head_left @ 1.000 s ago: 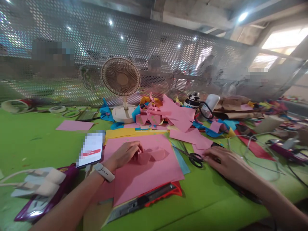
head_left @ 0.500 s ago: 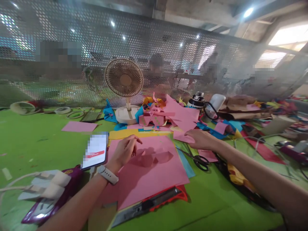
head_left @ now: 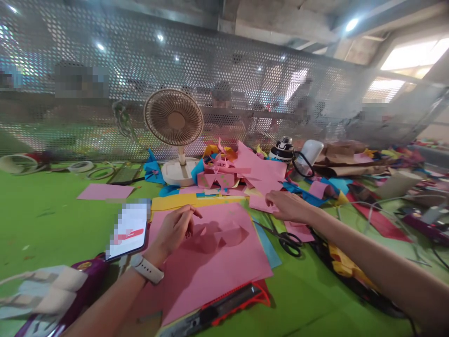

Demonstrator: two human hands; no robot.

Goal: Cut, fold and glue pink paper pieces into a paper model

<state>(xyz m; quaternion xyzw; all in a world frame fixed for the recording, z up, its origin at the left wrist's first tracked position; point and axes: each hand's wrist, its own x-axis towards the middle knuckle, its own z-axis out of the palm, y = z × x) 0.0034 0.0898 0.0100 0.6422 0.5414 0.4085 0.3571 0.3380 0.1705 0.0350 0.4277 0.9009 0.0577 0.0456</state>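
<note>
My left hand [head_left: 178, 227], with a white watch [head_left: 147, 268] at the wrist, hovers above the left part of a large pink paper sheet [head_left: 213, 267]. Its fingers are loosely bent and apart, with nothing visible in them. On the sheet lies a small folded pink paper shape [head_left: 232, 234], partly in shadow. Farther right, the bent fingers of my right hand [head_left: 286, 205] close on the edge of a small pink paper piece [head_left: 257, 203]; the thumb is partly hidden. Black-handled scissors [head_left: 290, 243] lie just below that hand.
A red-and-black utility knife [head_left: 228, 306] lies along the sheet's front edge. The phone [head_left: 129, 229] and purple power strip [head_left: 86, 276] are at left. Behind stand a fan [head_left: 177, 119] and a pile of pink scraps [head_left: 259, 168]. A perforated screen [head_left: 217, 61] closes off the back.
The view has shifted slightly, so things on the table sit a little lower and farther left. Both hands stay in nearly the same places over the papers.
</note>
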